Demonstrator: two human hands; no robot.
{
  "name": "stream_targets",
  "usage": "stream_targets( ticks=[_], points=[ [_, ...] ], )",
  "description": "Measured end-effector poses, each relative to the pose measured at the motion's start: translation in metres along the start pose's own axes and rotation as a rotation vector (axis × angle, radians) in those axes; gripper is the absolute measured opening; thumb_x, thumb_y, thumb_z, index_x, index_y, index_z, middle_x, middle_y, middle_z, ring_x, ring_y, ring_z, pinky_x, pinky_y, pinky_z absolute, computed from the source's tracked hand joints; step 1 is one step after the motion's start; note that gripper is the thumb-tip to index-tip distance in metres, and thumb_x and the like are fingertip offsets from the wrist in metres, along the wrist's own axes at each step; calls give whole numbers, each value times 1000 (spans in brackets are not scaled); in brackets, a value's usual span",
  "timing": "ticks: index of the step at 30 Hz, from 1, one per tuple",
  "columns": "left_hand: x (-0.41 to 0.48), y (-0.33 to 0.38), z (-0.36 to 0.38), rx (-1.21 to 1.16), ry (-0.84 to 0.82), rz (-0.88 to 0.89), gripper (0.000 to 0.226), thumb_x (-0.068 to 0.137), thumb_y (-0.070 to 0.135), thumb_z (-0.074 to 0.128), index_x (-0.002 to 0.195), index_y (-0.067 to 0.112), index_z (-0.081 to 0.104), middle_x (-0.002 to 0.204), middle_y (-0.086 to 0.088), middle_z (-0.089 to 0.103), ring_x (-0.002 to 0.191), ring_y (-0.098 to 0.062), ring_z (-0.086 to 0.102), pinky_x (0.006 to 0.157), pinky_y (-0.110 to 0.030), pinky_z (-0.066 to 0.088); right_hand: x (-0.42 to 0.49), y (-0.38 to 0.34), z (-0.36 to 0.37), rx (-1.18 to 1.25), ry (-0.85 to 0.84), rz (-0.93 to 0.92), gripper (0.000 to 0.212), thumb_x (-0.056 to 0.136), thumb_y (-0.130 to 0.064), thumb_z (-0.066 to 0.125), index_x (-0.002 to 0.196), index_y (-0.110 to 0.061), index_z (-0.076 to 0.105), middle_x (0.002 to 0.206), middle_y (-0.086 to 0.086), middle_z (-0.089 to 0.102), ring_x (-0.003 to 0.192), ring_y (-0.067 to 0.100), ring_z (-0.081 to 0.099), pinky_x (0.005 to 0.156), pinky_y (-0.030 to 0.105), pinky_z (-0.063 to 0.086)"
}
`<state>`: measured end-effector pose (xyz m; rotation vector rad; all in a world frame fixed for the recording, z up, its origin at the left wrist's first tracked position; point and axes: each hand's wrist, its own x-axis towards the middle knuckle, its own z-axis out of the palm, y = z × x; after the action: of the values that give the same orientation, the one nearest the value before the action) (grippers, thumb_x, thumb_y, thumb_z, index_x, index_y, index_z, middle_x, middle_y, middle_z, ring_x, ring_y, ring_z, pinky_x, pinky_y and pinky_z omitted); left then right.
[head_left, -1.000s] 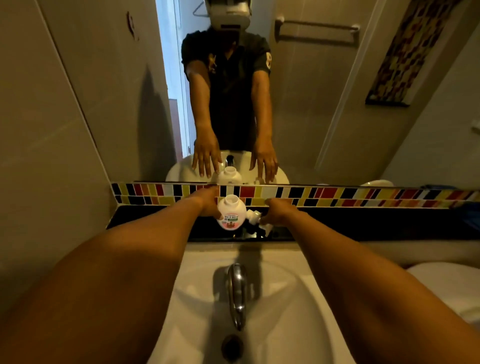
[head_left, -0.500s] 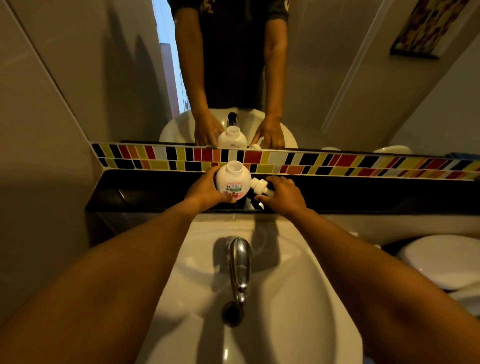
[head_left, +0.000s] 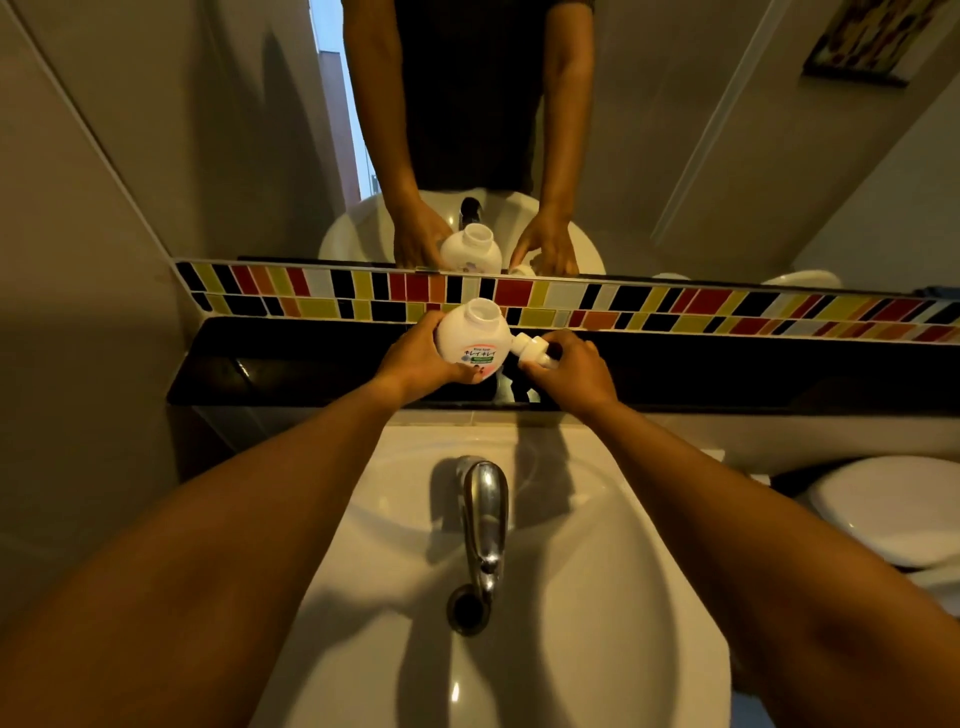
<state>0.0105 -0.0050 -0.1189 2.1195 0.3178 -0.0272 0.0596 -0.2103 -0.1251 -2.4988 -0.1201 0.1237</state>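
Note:
A round white soap bottle with a printed label and an open neck is over the black shelf behind the sink. My left hand grips the bottle from its left side and underneath. My right hand holds the white pump cap, which is off the bottle and just right of it. Whether the bottle rests on the shelf is hidden by my fingers.
A white basin with a chrome tap and drain lies below my arms. A coloured tile strip and a mirror back the shelf. A white toilet lid is at the right. Grey walls close in on the left.
My head has tilted downward, so the shelf and hands sit higher in view. My left hand has closed more around the bottle; the right hand keeps the pump cap beside it.

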Motion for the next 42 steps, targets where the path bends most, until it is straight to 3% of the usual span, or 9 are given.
stream_targets(
  ticks=[5, 9, 17, 21, 31, 39, 42],
  points=[
    [1, 4, -23, 135, 8, 50, 83, 61, 25, 90, 132, 25, 47, 137, -6, 48, 118, -28, 55, 92, -41, 53, 7, -5, -25, 190, -101, 27, 52, 77, -32, 79, 122, -16, 57, 113, 9, 66, 94, 24, 67, 77, 39, 60],
    [-1, 9, -42, 328, 15, 58, 85, 63, 26, 89, 135, 26, 44, 140, -9, 42, 123, -34, 50, 98, -46, 50, 4, -9, -52, 234, -137, -17, 48, 79, -23, 79, 122, -13, 58, 111, 5, 64, 99, 19, 62, 84, 34, 54],
    [-10, 26, -62, 525, -28, 116, 81, 66, 24, 87, 135, 27, 43, 144, -8, 37, 126, -36, 48, 100, -50, 48, -8, -25, -79, -1, -213, -163, 55, 79, -21, 79, 129, -18, 57, 123, 6, 63, 111, 22, 60, 93, 37, 49],
    [-15, 36, -58, 547, -56, 167, 82, 68, 21, 86, 137, 28, 42, 149, -8, 34, 128, -36, 47, 101, -50, 47, -16, -39, -80, -93, -223, -229, 54, 80, -21, 78, 130, -19, 57, 126, 6, 64, 116, 24, 60, 99, 40, 48],
    [-26, 53, -48, 526, -64, 173, 82, 67, 22, 86, 136, 27, 43, 145, -7, 36, 127, -34, 48, 102, -49, 46, -23, -61, -79, -207, -202, -320, 54, 78, -26, 78, 129, -19, 60, 123, 7, 67, 113, 26, 61, 96, 43, 51],
    [-29, 60, -44, 479, -81, 171, 81, 67, 21, 86, 136, 26, 45, 145, -8, 37, 128, -34, 47, 103, -48, 45, -25, -70, -75, -157, -192, -359, 58, 77, -20, 79, 131, -17, 58, 124, 6, 64, 112, 23, 59, 90, 34, 49],
    [-30, 59, -44, 462, -82, 164, 80, 68, 20, 86, 136, 25, 45, 145, -8, 38, 128, -35, 47, 103, -48, 45, -22, -68, -77, -72, -214, -295, 48, 75, -23, 81, 118, -22, 59, 111, -1, 63, 101, 18, 59, 80, 28, 47]
  ],
)
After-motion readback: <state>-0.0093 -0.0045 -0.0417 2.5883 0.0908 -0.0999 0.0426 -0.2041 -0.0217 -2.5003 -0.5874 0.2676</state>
